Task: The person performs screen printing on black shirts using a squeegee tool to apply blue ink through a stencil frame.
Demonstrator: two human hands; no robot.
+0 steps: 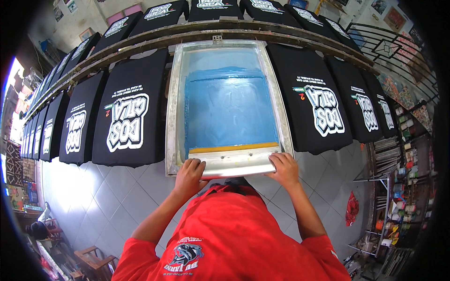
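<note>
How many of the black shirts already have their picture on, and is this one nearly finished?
Every black shirt in view along the curved rack already shows a white print. In hand: the left hand and right hand grip a squeegee at the near end of the printing screen, with blue ink spread across the mesh. Whatever lies beneath the screen is hidden, so its print can't be judged.

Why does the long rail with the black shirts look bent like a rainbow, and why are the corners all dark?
In the head view, the fisheye lens bends the straight rail and its row of black shirts; the lens rim leaves dark corners. The blue screen shows a pale sheen up top. Both hands, left hand and right hand, look sharp.
</note>
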